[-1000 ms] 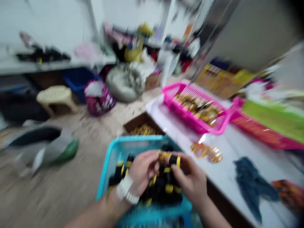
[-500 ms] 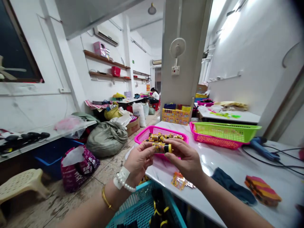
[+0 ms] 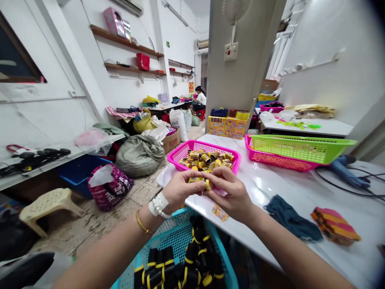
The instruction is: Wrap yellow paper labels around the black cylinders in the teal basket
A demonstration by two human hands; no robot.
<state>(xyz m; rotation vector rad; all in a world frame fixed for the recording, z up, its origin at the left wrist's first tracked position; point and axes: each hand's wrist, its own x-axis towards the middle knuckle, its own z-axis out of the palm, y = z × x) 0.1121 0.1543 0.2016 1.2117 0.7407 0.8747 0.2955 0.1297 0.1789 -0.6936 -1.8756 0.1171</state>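
My left hand and my right hand meet in front of me, both pinched on one small yellow and black tube held level between them. They hover over the near edge of the white table. Just beyond them stands a pink basket filled with several labelled tubes. Below my hands a turquoise basket holds several black tubes with yellow bands. A small yellow wrapper lies on the table under my right hand.
A green basket sits stacked in a pink one on the table, with a blue heat gun, a dark cloth and a striped cloth. Bags, a grey sack and a stool crowd the floor at left. A person sits far back.
My hands lifted a tube out of the turquoise basket to chest height, then drew closer together around it. My view swung up from the basket to the room, then tipped slightly down.
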